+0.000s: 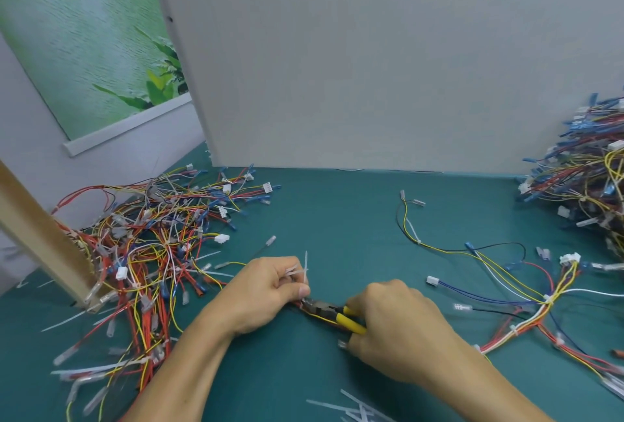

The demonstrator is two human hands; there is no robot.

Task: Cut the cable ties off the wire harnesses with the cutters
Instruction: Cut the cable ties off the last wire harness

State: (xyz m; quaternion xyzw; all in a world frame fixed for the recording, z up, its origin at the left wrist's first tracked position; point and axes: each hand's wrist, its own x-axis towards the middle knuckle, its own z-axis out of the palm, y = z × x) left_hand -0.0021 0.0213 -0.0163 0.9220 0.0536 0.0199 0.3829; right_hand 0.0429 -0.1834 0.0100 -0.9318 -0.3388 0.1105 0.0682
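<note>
Cable ties (301, 271), thin and white, stick up from between the curled fingers of the left hand (266, 293), which pinches them near the middle of the green mat (337, 219). Just under its thumb lies the wire harness (320, 319), a strand of red and yellow wires passing beneath the tool. The right hand (395, 320) grips the yellow handles of the cutters (332, 312), fingers wrapped round them. The dark head points left, with its tip right beside the left thumb. How far the jaws are apart cannot be told. A big tangled pile of harnesses (152, 246) lies to the left against a wooden post (40, 236). A second heap (587, 185) sits at the far right edge, and one loose harness (543, 300) is spread on the mat between that heap and the right hand. Cut-off ties (354, 408) lie at the near edge, and a grey partition board (371, 67) stands behind
</note>
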